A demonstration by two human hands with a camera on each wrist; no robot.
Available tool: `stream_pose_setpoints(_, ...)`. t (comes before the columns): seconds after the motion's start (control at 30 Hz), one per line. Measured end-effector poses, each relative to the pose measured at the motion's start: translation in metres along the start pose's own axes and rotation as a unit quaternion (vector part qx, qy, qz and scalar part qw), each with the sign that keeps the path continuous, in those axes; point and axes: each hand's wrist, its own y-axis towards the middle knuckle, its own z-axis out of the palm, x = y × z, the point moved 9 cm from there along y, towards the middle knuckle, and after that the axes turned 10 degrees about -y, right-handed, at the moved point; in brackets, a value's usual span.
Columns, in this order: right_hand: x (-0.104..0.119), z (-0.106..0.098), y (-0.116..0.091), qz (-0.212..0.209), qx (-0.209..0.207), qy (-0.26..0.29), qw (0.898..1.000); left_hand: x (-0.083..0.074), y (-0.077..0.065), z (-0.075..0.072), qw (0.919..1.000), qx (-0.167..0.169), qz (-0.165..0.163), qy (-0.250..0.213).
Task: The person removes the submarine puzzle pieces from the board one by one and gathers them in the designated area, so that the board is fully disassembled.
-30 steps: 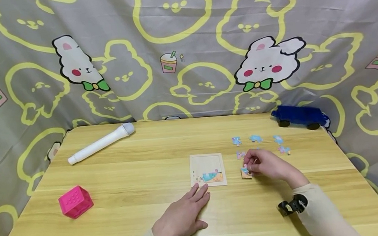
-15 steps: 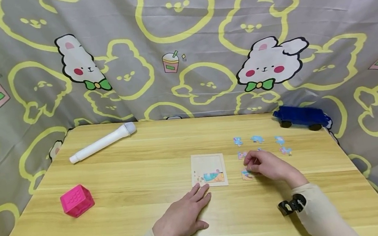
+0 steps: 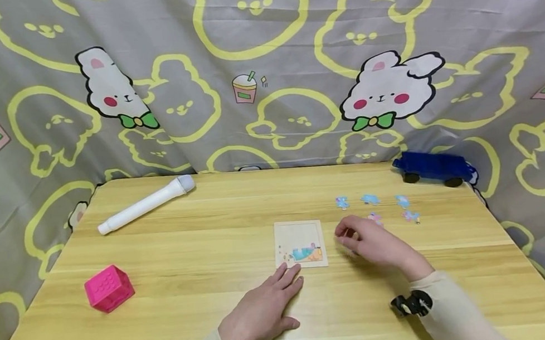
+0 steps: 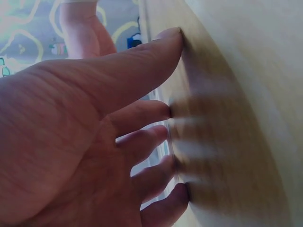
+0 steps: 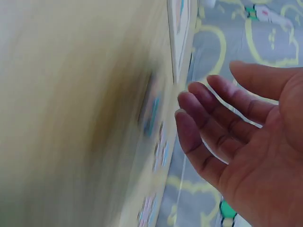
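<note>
A small wooden puzzle frame [image 3: 296, 229] lies on the table, with joined jigsaw pieces [image 3: 307, 254] along its lower right. My left hand [image 3: 263, 311] rests palm down, its outstretched fingertips at the frame's lower edge. My right hand [image 3: 374, 242] hovers right of the frame, its fingers loosely bent and holding nothing. In the right wrist view a blurred jigsaw piece [image 5: 151, 116] lies on the table, apart from the right fingertips; the hand hides it in the head view. Beyond the right hand lie several loose blue and pink jigsaw pieces [image 3: 370, 199].
A white microphone [image 3: 147, 204] lies at the back left, and a pink block [image 3: 109, 288] sits on the left. In the back right corner stands a dark blue toy vehicle [image 3: 434, 167]. A patterned grey curtain [image 3: 268, 131] borders the table's back and sides.
The right hand has let the jigsaw piece down onto the table, then moved up and left, covering the nearer pieces in the head view. The left hand has stayed put.
</note>
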Motion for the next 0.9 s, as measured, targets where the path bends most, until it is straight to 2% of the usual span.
stream_pose_setpoints(0.27, 0.046, 0.029, 0.016, -0.071, 0.039, -0.068, 0.994, 0.001, 0.000, -0.001, 0.9999, 0.003, -0.008, -0.012)
stream_pose_setpoints(0.47, 0.070, 0.042, 0.025, -0.099, 0.030, -0.111, 0.988, -0.001, -0.001, -0.003, 1.0000, -0.001, -0.003, -0.009)
stream_pose_setpoints(0.67, 0.075, 0.047, 0.027, -0.092, 0.022, -0.138, 0.986, -0.001, 0.000, -0.004, 1.0000, 0.001, 0.000, -0.005)
stream_pose_setpoints(0.9, 0.069, 0.050, 0.031, -0.058, 0.028, -0.122, 0.990, 0.000, -0.001, -0.002, 1.0000, 0.004, -0.004, -0.005)
